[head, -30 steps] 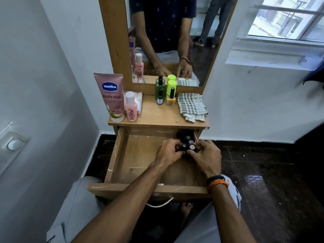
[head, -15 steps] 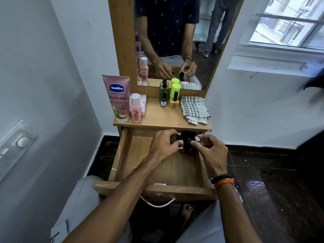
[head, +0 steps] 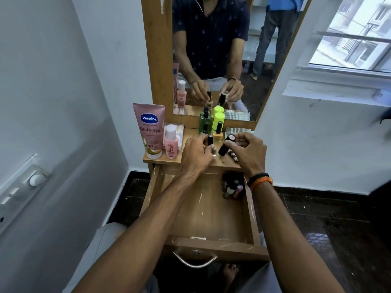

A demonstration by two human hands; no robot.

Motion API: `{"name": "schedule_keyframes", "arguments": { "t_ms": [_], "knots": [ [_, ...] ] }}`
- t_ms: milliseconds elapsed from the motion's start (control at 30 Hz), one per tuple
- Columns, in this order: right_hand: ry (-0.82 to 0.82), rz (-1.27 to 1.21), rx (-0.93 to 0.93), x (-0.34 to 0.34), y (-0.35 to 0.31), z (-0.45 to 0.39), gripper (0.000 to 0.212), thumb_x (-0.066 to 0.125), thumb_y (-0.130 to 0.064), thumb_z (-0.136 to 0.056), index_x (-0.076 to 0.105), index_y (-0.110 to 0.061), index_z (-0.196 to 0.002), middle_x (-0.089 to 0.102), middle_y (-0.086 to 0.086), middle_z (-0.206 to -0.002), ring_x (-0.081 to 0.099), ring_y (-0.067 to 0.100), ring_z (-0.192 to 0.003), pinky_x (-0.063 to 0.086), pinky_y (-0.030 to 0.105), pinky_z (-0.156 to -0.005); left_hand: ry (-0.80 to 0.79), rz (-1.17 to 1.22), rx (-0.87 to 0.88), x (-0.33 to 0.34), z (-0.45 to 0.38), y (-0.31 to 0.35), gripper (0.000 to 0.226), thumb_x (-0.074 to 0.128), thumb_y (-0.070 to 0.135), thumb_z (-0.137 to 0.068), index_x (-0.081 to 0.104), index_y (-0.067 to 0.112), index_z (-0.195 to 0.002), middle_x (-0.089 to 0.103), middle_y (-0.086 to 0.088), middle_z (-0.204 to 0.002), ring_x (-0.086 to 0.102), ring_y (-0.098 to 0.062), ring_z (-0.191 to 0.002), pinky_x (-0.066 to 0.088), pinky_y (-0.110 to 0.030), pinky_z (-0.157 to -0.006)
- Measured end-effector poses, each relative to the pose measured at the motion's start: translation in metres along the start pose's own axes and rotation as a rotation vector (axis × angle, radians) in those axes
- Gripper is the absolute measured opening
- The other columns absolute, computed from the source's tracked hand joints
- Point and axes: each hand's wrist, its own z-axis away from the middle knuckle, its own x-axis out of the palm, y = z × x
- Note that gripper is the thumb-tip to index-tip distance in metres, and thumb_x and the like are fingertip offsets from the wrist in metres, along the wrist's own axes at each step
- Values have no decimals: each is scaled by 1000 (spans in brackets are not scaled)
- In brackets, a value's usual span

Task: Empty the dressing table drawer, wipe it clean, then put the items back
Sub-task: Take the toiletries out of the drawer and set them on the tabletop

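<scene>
The wooden drawer [head: 208, 246] stands pulled out below the dressing table top [head: 224, 162]. Several small dark bottles [head: 232, 188] lie in its back right corner. My left hand [head: 195, 154] pinches a small black-capped bottle [head: 210, 140] just above the table top. My right hand [head: 248, 153] grips a dark tube with a pink end [head: 226, 144], tilted, over the top's right part. A checked cloth [head: 230, 131] lies folded behind my right hand, mostly hidden.
On the top stand a pink Vaseline tube [head: 150, 130], a small pink bottle [head: 171, 142], a green bottle [head: 204, 122], a lime-capped bottle [head: 219, 119] and a yellow nail polish [head: 218, 135]. A mirror [head: 213, 51] rises behind. Walls close in left and right.
Both hands have lifted out of the drawer's back right corner, each with a small item, and now hover over the table top.
</scene>
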Motion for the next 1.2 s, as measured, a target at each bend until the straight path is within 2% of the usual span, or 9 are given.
{"name": "schedule_keyframes", "arguments": {
  "t_ms": [167, 400, 600, 667, 800, 900, 1067, 1200],
  "knots": [
    [-48, 46, -44, 19, -3, -20, 23, 85, -24, -77, 76, -13, -96, 74, -3, -84, 71, 10, -77, 61, 29, -79, 46, -8, -73, 5, -20, -4, 14, 71, 19, -87, 70, 12, -99, 70, -1, -93, 63, -20, -86, 52, -34, -70],
    [-74, 76, -87, 33, -2, -34, 24, 83, -24, -80, 75, -10, -98, 74, 1, -87, 69, 15, -81, 61, 35, -79, 64, 9, -72, 12, -34, -10, 16, 71, 14, -87, 70, 11, -103, 71, -4, -99, 64, -19, -88, 53, -33, -72],
    [-41, 92, -93, 38, 5, -33, 28, 84, -26, -79, 73, -12, -101, 73, -1, -90, 68, 13, -81, 59, 27, -76, 66, 25, -56, 16, -39, -14, 17, 71, 11, -87, 69, 10, -103, 70, -4, -102, 63, -19, -93, 55, -37, -80],
    [-41, 113, -94, 40, 8, -30, 28, 84, -25, -78, 72, -14, -101, 72, -2, -90, 68, 13, -81, 57, 24, -74, 72, 31, -49, 18, -37, -17, 18, 73, 11, -86, 68, 9, -104, 69, -4, -103, 61, -18, -94, 54, -35, -80],
    [-60, 127, -77, 44, 15, -25, 30, 85, -23, -76, 71, -15, -102, 72, -1, -90, 68, 13, -80, 59, 28, -76, 86, 33, -49, 19, -34, -21, 22, 75, 12, -85, 67, 7, -105, 66, -4, -105, 59, -16, -94, 51, -29, -78],
    [-79, 131, -55, 46, 19, -23, 34, 86, -21, -75, 72, -12, -105, 74, 1, -93, 69, 14, -81, 61, 32, -78, 86, 10, -48, 19, -33, -25, 24, 76, 6, -81, 67, 8, -102, 67, -3, -103, 58, -15, -96, 46, -23, -79],
    [-120, 150, -34, 49, 23, -22, 38, 87, -20, -74, 71, -12, -108, 73, 1, -94, 69, 14, -83, 61, 34, -80, 82, -6, -62, 20, -34, -29, 24, 73, -3, -78, 69, 8, -98, 67, -4, -100, 62, -19, -95, 54, -32, -79],
    [-112, 165, -22, 49, 26, -21, 38, 87, -22, -74, 70, -14, -107, 72, -1, -92, 67, 12, -81, 61, 31, -78, 90, -9, -69, 22, -36, -31, 29, 72, -6, -77, 70, 7, -103, 68, -5, -104, 63, -18, -96, 56, -35, -83]
  ]
}}
